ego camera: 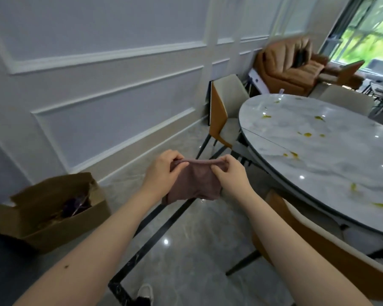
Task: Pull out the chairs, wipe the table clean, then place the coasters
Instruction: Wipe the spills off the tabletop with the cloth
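a: what are the hands doing?
b: the left hand and right hand are both pinching the top edge of the cloth, left of the stained tabletop.

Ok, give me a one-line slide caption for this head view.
Both hands, left and right, pinch a mauve cloth over the floor beside the marble table, dotted with yellow spills.
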A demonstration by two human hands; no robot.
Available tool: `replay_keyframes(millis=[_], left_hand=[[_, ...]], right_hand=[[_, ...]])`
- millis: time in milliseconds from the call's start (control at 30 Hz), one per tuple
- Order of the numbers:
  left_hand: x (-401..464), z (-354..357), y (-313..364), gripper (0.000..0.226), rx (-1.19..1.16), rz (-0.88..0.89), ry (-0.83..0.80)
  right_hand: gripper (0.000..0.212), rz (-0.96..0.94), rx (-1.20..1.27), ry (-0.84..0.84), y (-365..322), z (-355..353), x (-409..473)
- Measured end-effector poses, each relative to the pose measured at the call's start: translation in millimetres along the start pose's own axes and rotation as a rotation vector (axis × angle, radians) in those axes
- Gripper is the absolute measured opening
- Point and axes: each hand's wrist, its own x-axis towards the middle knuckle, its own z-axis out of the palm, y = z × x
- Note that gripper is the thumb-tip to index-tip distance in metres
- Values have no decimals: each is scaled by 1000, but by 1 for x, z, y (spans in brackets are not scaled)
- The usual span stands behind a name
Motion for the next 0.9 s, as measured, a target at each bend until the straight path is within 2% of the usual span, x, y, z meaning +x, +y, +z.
replay_keyframes(millis=[467, 733, 900], left_hand=[[228, 108, -39, 12, -287, 116, -247], [328, 192, -60, 14, -356, 69, -378], [408, 261, -67, 14, -371, -32, -454]], right_hand=[[5, 225, 50, 333, 30, -26, 184], [9, 344, 99, 456, 80, -46, 286], [8, 397, 74, 507, 121, -71, 371]])
